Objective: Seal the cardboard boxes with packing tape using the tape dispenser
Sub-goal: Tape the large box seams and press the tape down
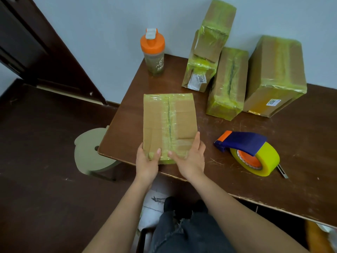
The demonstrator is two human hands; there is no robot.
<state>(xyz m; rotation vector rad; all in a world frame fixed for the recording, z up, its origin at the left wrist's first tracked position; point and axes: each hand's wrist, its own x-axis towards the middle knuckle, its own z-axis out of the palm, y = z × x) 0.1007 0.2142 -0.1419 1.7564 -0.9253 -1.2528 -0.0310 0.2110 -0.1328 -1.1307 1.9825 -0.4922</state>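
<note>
Looking down from the head camera, I see a brown table (237, 179) pushed into a corner, with a flat cardboard box (169, 123) lying near its front edge. My left hand (146, 162) and right hand (189, 159) both grip the box's near end, thumbs resting on top and the other fingers wrapping its near edge and corners; neither hand holds anything else. Yellow-green tape already runs along the box's centre seam and across both its near and far ends, so I judge this top face sealed, though I cannot tell about the underside. The dispenser (246, 152), blue with an orange core and a yellow roll, sits untouched on the table to the right of the box, well clear of my right hand. Four taped boxes (228, 83) stand together at the back right, against the wall, their edges wrapped in the same tape. An orange-capped bottle (153, 52) stands at the back left corner. A pale stool (91, 152) sits on the floor, left of the table. I see no untaped box, so the job looks nearly finished.
</note>
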